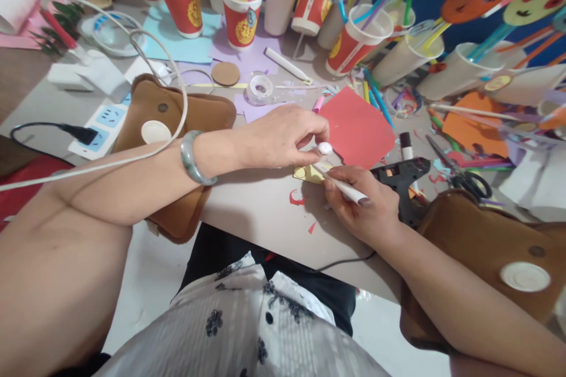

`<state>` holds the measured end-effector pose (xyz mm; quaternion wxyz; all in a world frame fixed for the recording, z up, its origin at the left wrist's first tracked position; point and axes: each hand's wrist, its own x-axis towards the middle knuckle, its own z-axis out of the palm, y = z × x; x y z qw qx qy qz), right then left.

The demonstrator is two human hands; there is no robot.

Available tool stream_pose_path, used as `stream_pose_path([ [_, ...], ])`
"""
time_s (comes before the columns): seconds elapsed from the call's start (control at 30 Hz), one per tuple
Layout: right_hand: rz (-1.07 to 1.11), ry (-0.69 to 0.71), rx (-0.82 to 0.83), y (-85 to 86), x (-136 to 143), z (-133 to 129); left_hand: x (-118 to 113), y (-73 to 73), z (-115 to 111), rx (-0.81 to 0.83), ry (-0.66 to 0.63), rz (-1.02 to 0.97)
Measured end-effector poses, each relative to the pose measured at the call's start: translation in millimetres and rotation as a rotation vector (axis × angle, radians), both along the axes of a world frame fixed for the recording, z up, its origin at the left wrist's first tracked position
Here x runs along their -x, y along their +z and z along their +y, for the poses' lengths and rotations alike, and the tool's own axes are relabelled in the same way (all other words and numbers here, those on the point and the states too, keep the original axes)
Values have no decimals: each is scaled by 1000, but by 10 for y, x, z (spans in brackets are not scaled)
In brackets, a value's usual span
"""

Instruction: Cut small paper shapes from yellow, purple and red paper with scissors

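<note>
My left hand (283, 136) is closed in a pinch on a small white round piece (325, 148). Just to the right and a little lower, my right hand (365, 200) holds a white marker (347, 188) between thumb and fingers, its tip pointing up and left toward that piece. Beneath the two hands lies a small yellow paper (305, 173), partly covered. A red paper sheet (358, 129) rests on the table behind my right hand. Red paper scraps (296, 198) are scattered nearer the front edge.
Paper cups (242, 20) with straws line the back. A black glue gun (404, 179) and scissors (469, 179) lie to the right. Brown pouches (177, 212) flank both arms. A white cable (184, 94) crosses over my left forearm beside a power strip (104, 123).
</note>
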<state>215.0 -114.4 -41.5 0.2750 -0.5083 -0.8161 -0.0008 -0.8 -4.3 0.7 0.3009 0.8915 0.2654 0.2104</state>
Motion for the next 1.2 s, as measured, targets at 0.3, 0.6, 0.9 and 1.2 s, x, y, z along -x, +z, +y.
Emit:
stream_pose_path([
  [0.3, -76, -14, -31, 17, -4, -36, 7, 8, 0, 0, -7, -5],
  [0.6, -18, 22, 11, 75, 27, -55, 5, 14, -5, 2, -2, 9],
  [0.9, 523, -214, 183, 311, 7, 85, 1, -17, 16, -29, -9, -9],
  [1.2, 733, -119, 596, 450, -37, 695, 1, -30, 26, -69, -12, 5],
])
